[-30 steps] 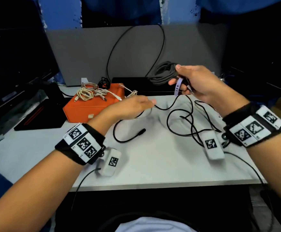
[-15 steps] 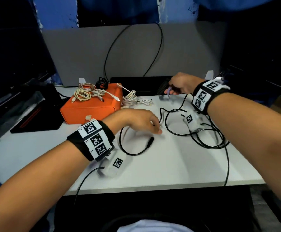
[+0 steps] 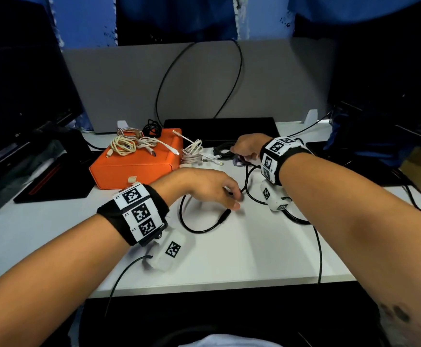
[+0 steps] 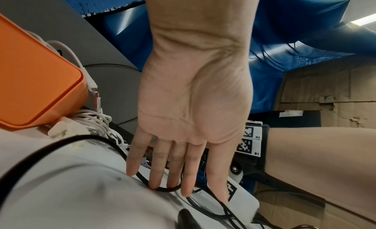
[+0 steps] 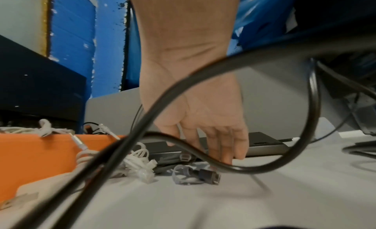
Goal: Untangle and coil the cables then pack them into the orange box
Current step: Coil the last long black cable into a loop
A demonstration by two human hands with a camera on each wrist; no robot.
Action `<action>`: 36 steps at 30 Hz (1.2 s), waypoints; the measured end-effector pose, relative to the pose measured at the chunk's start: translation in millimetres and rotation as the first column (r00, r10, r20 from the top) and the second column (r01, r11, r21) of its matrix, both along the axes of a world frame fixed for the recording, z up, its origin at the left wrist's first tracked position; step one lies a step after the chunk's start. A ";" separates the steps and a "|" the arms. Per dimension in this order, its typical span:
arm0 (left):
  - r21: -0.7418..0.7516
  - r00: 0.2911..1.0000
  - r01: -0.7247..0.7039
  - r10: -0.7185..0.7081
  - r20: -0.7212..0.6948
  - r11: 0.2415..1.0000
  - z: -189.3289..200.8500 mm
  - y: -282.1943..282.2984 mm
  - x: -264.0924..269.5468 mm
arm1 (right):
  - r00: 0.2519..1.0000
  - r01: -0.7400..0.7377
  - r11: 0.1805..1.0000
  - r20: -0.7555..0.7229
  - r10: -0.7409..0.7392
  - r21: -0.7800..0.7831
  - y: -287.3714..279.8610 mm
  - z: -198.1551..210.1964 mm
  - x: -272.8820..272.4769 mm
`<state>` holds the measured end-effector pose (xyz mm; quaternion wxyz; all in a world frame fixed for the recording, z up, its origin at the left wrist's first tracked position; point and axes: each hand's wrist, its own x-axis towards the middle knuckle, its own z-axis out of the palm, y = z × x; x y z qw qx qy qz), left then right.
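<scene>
Left hand (image 4: 191,113) is flat-ish, straight fingers (image 4: 154,173) pressing a thin glossy black rubber cable (image 3: 199,227) looping on the smooth white table (image 3: 242,256). Right hand (image 3: 248,146), farther back, has relaxed fingers touching a dark grey coiled cable (image 3: 223,151). The matte orange rounded-corner box (image 3: 134,169) sits far left, closed, with pale braided cords (image 3: 125,145) heaped on its lid.
</scene>
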<state>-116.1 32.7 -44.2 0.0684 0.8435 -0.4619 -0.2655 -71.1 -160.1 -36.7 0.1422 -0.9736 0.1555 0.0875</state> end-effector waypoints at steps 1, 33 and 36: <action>-0.013 1.000 -0.002 0.002 0.006 1.000 0.0 -0.2 0.2 | 1.000 -0.024 0.997 -0.012 0.023 -0.071 1.3 2.2 -0.3; -0.784 0.876 -0.460 0.071 -0.476 0.416 48.6 44.8 -16.9 | 0.632 -0.152 0.981 0.775 0.003 0.121 -49.9 132.0 -165.2; -0.801 0.851 -0.505 0.029 -0.525 0.320 62.5 44.5 -30.9 | 0.756 -0.200 0.974 0.617 0.220 -0.101 -12.7 120.9 -194.1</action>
